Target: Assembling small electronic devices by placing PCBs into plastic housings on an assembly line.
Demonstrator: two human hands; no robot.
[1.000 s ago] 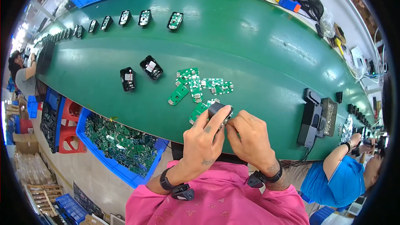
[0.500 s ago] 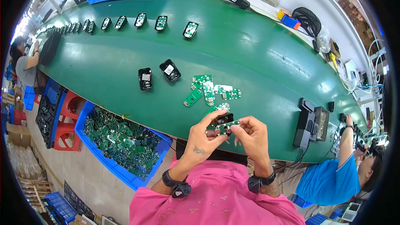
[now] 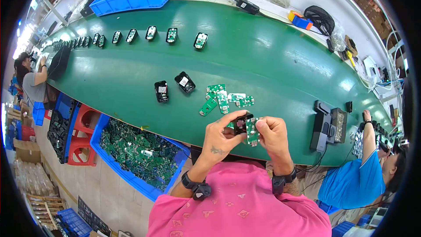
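Note:
My left hand (image 3: 219,138) grips a small black plastic housing (image 3: 240,125), its hollow side facing right. Between the thumb and fingers of my right hand (image 3: 272,135) is a green circuit board (image 3: 252,132), upright beside the housing's edge; whether the two touch I cannot tell. Just beyond my hands lies a loose pile of green circuit boards (image 3: 222,101). Two more black housings, one (image 3: 161,91) lower and one (image 3: 185,82) higher, rest on the green tabletop to the left of the pile, each with a white label inside.
Housings fitted with boards (image 3: 201,41) form a long row along the far side. A blue bin (image 3: 170,169) heaped with boards stands below the bench's left edge. Black devices (image 3: 321,127) stand at right. One co-worker (image 3: 351,180) sits at right, another (image 3: 35,83) far left.
My right hand has turned the circuit board from lying across the housing to upright at its right side. Both hands have shifted slightly right, and the view has tilted a little.

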